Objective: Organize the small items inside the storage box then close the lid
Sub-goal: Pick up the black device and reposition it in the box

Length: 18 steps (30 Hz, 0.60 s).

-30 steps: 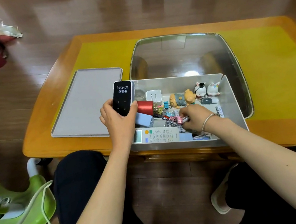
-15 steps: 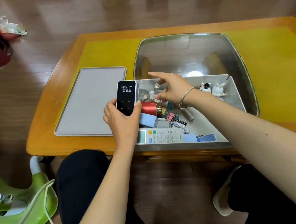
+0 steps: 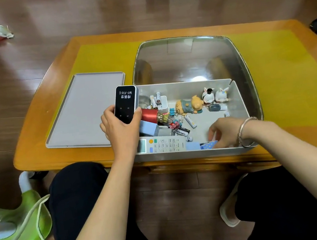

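Grey storage box (image 3: 237, 99) open (cluttered); lid (image 3: 84, 111) flat beside, left.

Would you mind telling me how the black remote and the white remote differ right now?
The black remote is held upright in the left hand; the white remote lies flat in the storage box. The black remote's face is dark and glossy; the white remote has coloured buttons and a screen. Both are slim handheld controllers.

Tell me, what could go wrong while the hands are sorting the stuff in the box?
The left hand holds the black device upright at the storage box wall; it might slip onto the red cylinder. The right hand, reaching into the near corner, could scatter the batteries and binder clips. The lid lies aside, so nothing is covered yet.
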Each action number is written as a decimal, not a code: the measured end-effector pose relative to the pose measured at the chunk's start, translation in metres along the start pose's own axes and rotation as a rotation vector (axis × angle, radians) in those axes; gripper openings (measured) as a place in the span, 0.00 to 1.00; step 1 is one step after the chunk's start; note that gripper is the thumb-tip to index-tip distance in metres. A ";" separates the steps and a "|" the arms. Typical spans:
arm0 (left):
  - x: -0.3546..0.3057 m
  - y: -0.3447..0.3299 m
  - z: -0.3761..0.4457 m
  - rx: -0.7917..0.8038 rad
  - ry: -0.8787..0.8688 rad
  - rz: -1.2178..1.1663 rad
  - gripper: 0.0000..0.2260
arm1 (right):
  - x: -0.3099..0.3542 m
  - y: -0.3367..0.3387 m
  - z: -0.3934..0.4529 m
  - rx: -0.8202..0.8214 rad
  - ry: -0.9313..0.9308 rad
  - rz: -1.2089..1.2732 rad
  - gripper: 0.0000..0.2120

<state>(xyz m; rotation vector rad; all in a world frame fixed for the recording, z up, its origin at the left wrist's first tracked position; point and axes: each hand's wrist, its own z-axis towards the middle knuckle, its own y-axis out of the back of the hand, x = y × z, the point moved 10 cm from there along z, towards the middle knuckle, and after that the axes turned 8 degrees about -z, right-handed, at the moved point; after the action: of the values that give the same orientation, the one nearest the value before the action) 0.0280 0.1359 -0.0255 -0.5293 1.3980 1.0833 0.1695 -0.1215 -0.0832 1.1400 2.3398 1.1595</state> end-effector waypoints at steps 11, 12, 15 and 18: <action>-0.001 -0.001 -0.002 0.006 0.005 0.010 0.26 | 0.018 0.029 0.019 -0.361 0.026 0.067 0.17; -0.001 -0.001 -0.002 0.007 0.006 0.011 0.26 | 0.021 0.033 0.021 -0.393 0.038 0.077 0.18; -0.002 0.000 -0.002 0.009 0.010 0.015 0.26 | 0.019 0.041 0.019 -0.467 0.052 0.254 0.23; -0.003 -0.001 -0.002 0.011 0.006 0.023 0.26 | 0.014 0.036 0.015 -0.453 0.060 0.355 0.26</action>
<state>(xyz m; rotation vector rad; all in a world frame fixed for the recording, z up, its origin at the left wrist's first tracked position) 0.0283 0.1332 -0.0236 -0.5098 1.4171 1.0929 0.1877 -0.0892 -0.0639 1.3839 1.8081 1.7532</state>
